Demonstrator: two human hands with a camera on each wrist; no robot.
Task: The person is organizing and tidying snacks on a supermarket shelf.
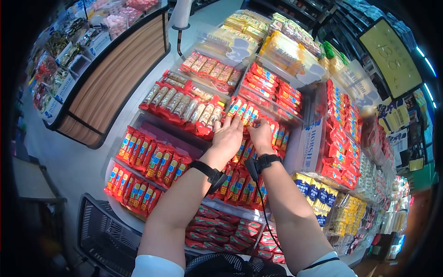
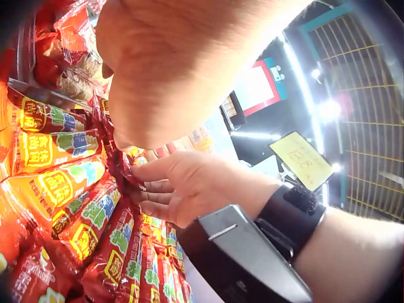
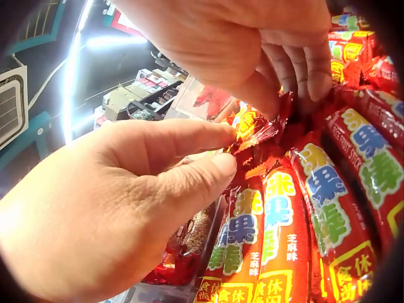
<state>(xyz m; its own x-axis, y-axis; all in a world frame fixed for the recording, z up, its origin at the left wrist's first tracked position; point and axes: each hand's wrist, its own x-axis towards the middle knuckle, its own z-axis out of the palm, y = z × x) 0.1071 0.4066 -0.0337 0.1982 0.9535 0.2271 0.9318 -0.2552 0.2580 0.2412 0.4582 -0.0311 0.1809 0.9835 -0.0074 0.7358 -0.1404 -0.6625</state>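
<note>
Both hands meet over a row of red-wrapped rice cracker sticks (image 1: 243,111) in the head view. My left hand (image 3: 126,196) comes in from the left in the right wrist view; its thumb and forefinger pinch at the crimped red end of a packet (image 3: 268,129). From above, my right hand (image 3: 233,47) reaches the same wrapper end, its thumb against it and bent fingers behind. Seen from the left wrist, the right hand (image 2: 183,186) has its fingertips on dark red wrapper ends (image 2: 120,161). More packets (image 3: 322,189) fan out below, close together.
Clear-walled bins hold brown-grain sticks (image 1: 177,104) on the left and more red packets (image 1: 274,87) behind. A printed divider panel (image 1: 311,143) stands to the right. Red packets (image 1: 150,157) fill the lower left bin. A dark basket (image 1: 108,235) sits at front left.
</note>
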